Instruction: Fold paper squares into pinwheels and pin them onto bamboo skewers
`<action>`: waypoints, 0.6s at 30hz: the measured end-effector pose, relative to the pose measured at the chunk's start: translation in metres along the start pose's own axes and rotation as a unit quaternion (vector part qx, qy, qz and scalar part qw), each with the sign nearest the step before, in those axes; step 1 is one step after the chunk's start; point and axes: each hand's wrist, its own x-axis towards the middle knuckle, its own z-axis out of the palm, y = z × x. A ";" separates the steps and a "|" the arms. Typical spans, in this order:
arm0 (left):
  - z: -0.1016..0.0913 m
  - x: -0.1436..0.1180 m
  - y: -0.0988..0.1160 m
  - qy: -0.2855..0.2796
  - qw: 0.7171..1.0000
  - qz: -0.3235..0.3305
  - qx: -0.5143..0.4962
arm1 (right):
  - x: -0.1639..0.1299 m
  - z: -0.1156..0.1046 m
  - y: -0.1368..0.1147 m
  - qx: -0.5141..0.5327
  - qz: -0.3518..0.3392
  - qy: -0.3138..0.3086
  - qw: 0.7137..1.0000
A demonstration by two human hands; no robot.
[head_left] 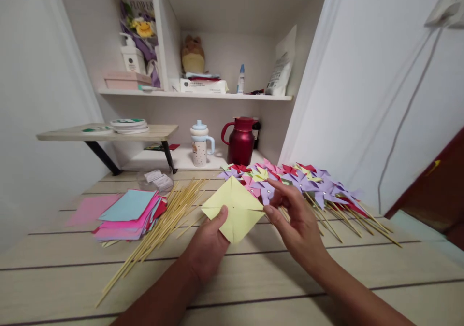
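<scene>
A yellow paper square (237, 206), slit at its side corners and marked with a tiny centre hole, is held in the left hand (209, 246), thumb on top. It is flat, no corner folded in. The right hand (300, 224) has its thumb at the right corner; whether it pinches, I cannot tell. Beyond the right fingers lie many formed pinwheels (300, 182); left of the left fingers, loose sticks (170, 215) and coloured sheets (127, 205) remain.

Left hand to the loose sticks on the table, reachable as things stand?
Probably yes: the sticks lie just left of the left hand with nothing visibly between, though its grip on the yellow paper square may hinder grasping.
</scene>
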 end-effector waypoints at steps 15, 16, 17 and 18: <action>-0.002 0.003 0.002 -0.030 0.998 0.025 -0.052 | -0.019 0.027 0.003 -0.079 -0.129 -0.113 0.982; -0.001 0.002 0.001 -0.031 0.998 0.019 -0.049 | -0.019 0.027 0.002 -0.070 -0.127 -0.110 0.983; 0.000 0.002 0.001 -0.028 0.998 0.017 -0.047 | -0.019 0.026 0.000 -0.062 -0.121 -0.106 0.985; 0.000 0.001 0.000 -0.023 0.999 0.019 -0.044 | -0.018 0.026 -0.001 -0.056 -0.112 -0.102 0.987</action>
